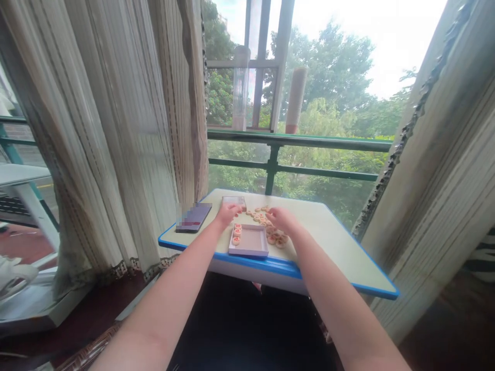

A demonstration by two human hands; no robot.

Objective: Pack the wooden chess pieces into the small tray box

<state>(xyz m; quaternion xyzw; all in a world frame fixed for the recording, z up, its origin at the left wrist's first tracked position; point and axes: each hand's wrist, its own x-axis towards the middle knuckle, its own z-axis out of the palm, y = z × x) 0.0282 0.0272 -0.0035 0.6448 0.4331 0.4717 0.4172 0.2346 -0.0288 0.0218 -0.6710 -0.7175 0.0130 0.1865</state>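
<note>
Round pale Chinese chess pieces [260, 217] with red markings lie loose in a heap on the small table. In front of me is a shallow open box [251, 239] with three pieces [236, 233] along its left side. My left hand [229, 212] hovers behind the box's left corner, fingers drawn together; whatever they hold is too small to make out. At the heap's right side my right hand [281, 217] has its fingertips bent down against the pieces, and the hand hides what they grip. A clear-topped lid [234, 201] lies behind my left hand.
A dark flat case [196, 217], partly blurred out, lies at the table's left. The pale tabletop [328, 242] has a blue edge. Behind it run a green railing [328, 141] and a window. Curtains [154, 103] hang on both sides.
</note>
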